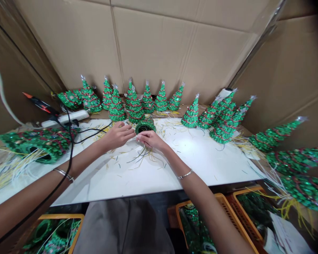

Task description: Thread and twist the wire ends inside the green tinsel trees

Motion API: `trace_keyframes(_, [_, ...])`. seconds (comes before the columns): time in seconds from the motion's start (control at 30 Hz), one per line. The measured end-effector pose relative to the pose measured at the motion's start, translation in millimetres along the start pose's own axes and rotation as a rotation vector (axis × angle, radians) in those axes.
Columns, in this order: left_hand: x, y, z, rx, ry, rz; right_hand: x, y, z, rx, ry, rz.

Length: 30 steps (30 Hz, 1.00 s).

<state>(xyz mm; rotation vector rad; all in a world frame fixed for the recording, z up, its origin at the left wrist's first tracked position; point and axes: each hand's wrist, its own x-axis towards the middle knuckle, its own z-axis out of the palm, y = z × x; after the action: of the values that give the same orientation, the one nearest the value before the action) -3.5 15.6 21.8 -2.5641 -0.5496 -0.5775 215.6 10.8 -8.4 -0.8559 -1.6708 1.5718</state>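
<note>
A small green tinsel Christmas tree lies on its side at the middle of the white tabletop, its hollow round base turned towards me. Thin wires trail out of that base onto the table. My right hand is just in front of the opening, thumb and fingertips pinched on the wires. Close by on the left, my left hand has its fingers stretched towards the right hand, and I see nothing held in it. Its thumb is mostly hidden.
Several decorated trees stand along the cardboard back wall. A larger tree lies left, near a power strip and a soldering iron. A black cable crosses my left arm. Orange crates sit below the edge.
</note>
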Motion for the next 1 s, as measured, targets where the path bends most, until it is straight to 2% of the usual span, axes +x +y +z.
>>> trace_keyframes(0.13, [4,6,-8,-0.042,-0.111,-0.005,2,-1,-2,-0.265,-0.020,-0.099])
trace_keyframes(0.23, [2,12,-9,-0.197,-0.149,-0.139,4,1,-2,-0.503,0.006,-0.241])
trace_keyframes(0.3, [0,17,-7,-0.374,-0.160,-0.313,5,3,-2,-0.599,-0.002,-0.321])
trace_keyframes(0.4, [-3,27,0,-0.748,-0.158,-0.691,6,4,-2,-0.651,-0.026,-0.409])
trace_keyframes(0.53, [-2,41,10,-1.294,-0.054,-1.161,7,6,-3,-0.663,-0.020,-0.459])
trace_keyframes(0.6, [0,46,11,-1.520,-0.005,-1.325,7,8,-3,-0.658,-0.005,-0.478])
trace_keyframes(0.7, [5,47,6,-1.758,-0.009,-1.489,7,9,-2,-0.634,0.024,-0.507])
trace_keyframes(0.77, [7,44,2,-1.816,-0.032,-1.540,7,9,-1,-0.602,0.043,-0.523])
trace_keyframes(0.83, [7,38,-2,-1.766,-0.087,-1.523,6,9,0,-0.568,0.052,-0.527])
trace_keyframes(0.93, [3,29,-5,-1.442,-0.192,-1.317,6,10,2,-0.537,0.058,-0.499])
trace_keyframes(1.0, [-1,27,-6,-1.082,-0.155,-1.099,7,12,4,-0.518,0.085,-0.463])
